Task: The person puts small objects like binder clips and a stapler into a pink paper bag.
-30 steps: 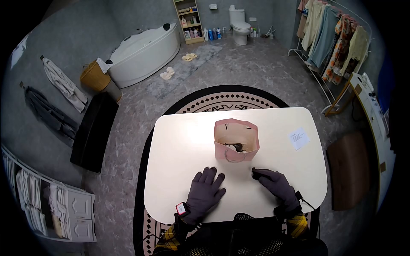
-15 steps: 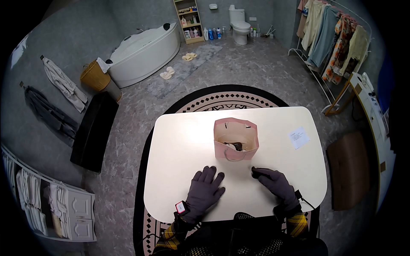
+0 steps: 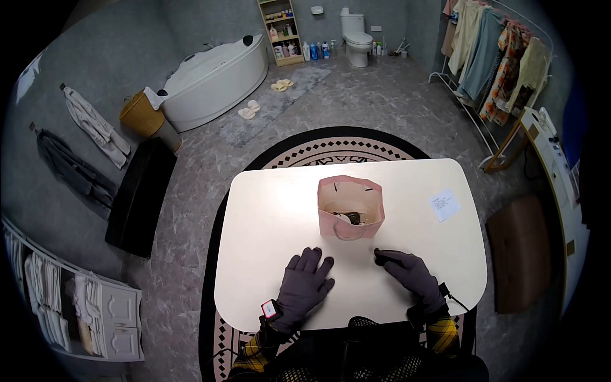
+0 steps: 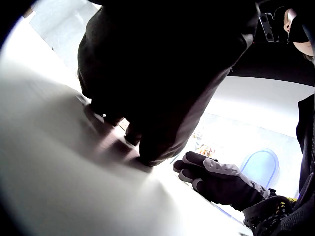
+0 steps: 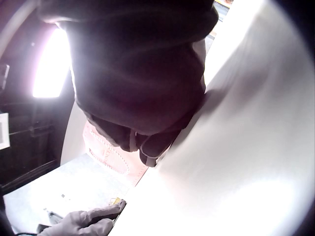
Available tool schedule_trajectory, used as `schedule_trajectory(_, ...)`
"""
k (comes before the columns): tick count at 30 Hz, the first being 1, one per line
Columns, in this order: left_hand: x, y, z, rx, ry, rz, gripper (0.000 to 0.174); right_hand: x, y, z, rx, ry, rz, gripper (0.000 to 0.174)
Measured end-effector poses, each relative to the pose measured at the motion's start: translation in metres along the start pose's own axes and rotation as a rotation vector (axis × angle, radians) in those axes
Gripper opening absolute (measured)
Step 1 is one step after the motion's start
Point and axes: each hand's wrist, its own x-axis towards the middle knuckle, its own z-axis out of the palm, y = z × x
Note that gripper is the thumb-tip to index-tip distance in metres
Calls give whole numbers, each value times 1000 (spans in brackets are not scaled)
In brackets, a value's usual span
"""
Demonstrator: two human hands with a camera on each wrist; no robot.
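A pink paper gift bag (image 3: pixel 334 228) stands upright on the white table (image 3: pixel 267 216), its top open and a cord handle hanging over the near side. Inside it lie dark and white items (image 3: pixel 354 218), too small to make out. My left hand (image 3: pixel 302 288), in a dark grey glove, rests palm down on the tabletop in front of the bag's left side, fingers spread. My gloved right hand (image 3: pixel 412 277) rests on its edge, nearer the bag's right corner. In the left wrist view, the right hand (image 4: pixel 221 184) shows extended fingers and nothing held.
A printed white paper (image 3: pixel 446 205) lies at the table's right. A brown stool (image 3: pixel 522 254) stands beyond that edge, a black bench (image 3: pixel 141 197) at the left. Farther back are a bathtub (image 3: pixel 216 83), a shelf of bottles (image 3: pixel 289 54), a toilet (image 3: pixel 358 44) and a clothes rack (image 3: pixel 487 127).
Both hands and the bag stay in place; the whole head view has shifted only very slightly.
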Motion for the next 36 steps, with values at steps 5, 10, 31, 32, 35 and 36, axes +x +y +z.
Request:
schedule_trajectory(5, -1, 0, 1, -1, 10, -1, 49, 1, 1, 0, 11, -3, 5, 40)
schedule_trajectory(10, 0, 0, 0, -13, -4, -5, 50, 0, 0, 0, 19, -6, 12, 40)
schedule_trajectory(31, 3, 0, -4, -15, 28, 21, 46, 1, -3, 0, 11, 3, 18, 40)
schedule_trajectory(32, 3, 0, -4, -15, 28, 21, 46, 1, -2, 1, 13, 4, 17, 40)
schedule_trajectory(35, 4, 0, -5, -9, 26, 26, 45, 0, -4, 0, 22, -8, 29, 40)
schedule_trajectory(36, 5, 1, -6, -6, 21, 25, 45, 1, -3, 0, 20, -8, 27, 40)
